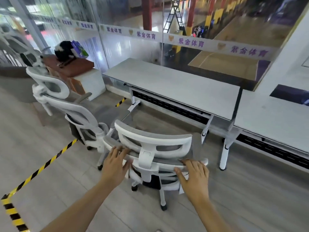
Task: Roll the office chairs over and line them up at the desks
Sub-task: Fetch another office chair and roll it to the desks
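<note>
My left hand (115, 162) and right hand (194, 175) rest on the top edge of a white-and-grey mesh office chair (155, 154), fingers spread wide and flat, each grip wrapped around nothing. The chair stands on the floor just in front of a long grey counter (173, 86). A second matching chair (73, 111) stands to its left, beside yellow-black floor tape (41, 168).
</note>
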Demonstrator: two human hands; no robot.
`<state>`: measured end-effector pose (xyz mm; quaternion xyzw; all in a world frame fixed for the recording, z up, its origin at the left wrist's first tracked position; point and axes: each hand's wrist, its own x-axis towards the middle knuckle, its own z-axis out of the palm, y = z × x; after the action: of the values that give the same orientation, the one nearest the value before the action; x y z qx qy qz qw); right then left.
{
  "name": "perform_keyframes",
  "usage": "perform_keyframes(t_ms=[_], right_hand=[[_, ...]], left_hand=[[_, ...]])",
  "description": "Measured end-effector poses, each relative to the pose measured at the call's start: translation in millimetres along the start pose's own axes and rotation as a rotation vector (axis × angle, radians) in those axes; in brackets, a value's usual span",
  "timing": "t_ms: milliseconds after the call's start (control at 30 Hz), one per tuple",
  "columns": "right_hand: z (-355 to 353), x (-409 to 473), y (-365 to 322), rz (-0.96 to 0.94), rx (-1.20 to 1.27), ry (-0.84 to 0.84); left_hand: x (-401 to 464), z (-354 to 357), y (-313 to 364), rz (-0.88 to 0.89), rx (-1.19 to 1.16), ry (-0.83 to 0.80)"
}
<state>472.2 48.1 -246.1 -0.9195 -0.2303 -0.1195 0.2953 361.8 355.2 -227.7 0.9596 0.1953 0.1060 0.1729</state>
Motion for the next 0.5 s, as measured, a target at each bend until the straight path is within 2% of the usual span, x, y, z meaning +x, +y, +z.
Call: perform_keyframes(t_ms=[167, 300, 500], right_hand=[[29.2, 38.4, -27.3, 0.063, -0.059, -0.062], [36.9, 51.7, -38.2, 0.059, -0.088, -0.121], [46.2, 53.3, -71.7, 0.178, -0.131, -0.124]], left_hand=[[61.4, -14.4, -21.0, 0.024, 0.045, -0.123], [92.6, -14.6, -31.8, 0.056, 0.021, -0.134], [120.9, -25.5, -52.8, 0.126, 0.061, -0.202]])
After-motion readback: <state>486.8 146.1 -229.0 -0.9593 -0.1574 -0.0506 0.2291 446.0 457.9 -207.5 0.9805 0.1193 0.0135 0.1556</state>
